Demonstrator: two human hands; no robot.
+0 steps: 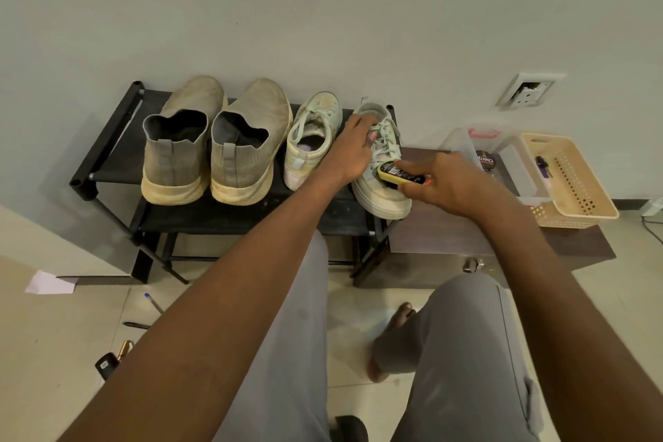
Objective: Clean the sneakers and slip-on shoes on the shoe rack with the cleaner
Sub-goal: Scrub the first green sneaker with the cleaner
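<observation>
Two grey slip-on shoes [179, 151] [247, 147] and two pale lace-up sneakers stand heel-toward-me on a black shoe rack [107, 140]. The left sneaker [312, 133] is untouched. My left hand [351, 151] grips the right sneaker [380, 190] over its laces and tongue. My right hand [445, 187] holds a yellow-and-black shoe cleaner sponge [398, 172] and presses it against the right sneaker's outer side, with the index finger stretched along its top.
A dark wooden cabinet [448, 237] stands right of the rack, bearing a clear box with a polish tin [485, 161] and a beige plastic basket [574, 183]. A wall socket [527, 90] is above. Pens [154, 303], a paper scrap and a small bottle lie on the tiled floor at left.
</observation>
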